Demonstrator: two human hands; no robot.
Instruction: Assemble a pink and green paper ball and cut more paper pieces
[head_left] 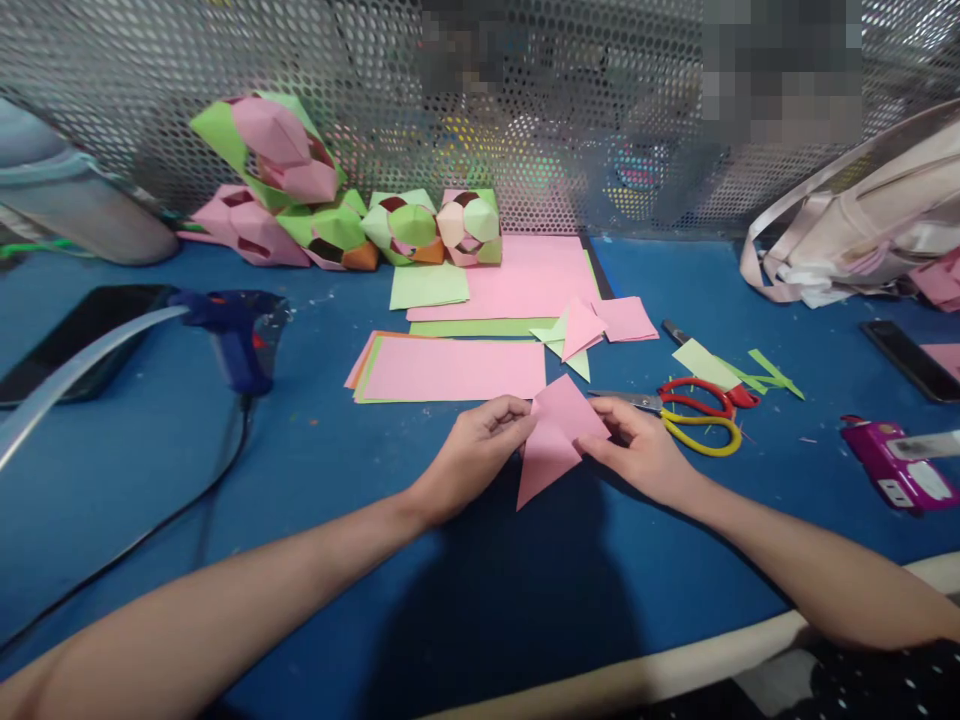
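Between my two hands is a folded piece of pink paper (pixel 559 435), with pointed corners at its top and lower left. My left hand (pixel 484 445) pinches its left edge between thumb and fingers. On the other side, my right hand (pixel 634 445) grips the right corner, fingertips partly behind the paper. Just beyond lie a stack of pink, green and orange paper strips (pixel 457 370) and folded pink and green pieces (pixel 581 335). Scissors (pixel 694 405) with red and yellow handles rest close to my right hand.
Folded paper shapes (pixel 330 230) stand along the perforated metal screen (pixel 600 130). A blue glue gun (pixel 240 340) with its cord sits at left, near a dark tablet (pixel 82 335) and a bottle (pixel 75 190). At right are a phone (pixel 911 355), a purple device (pixel 896 465) and a bag (pixel 862 215).
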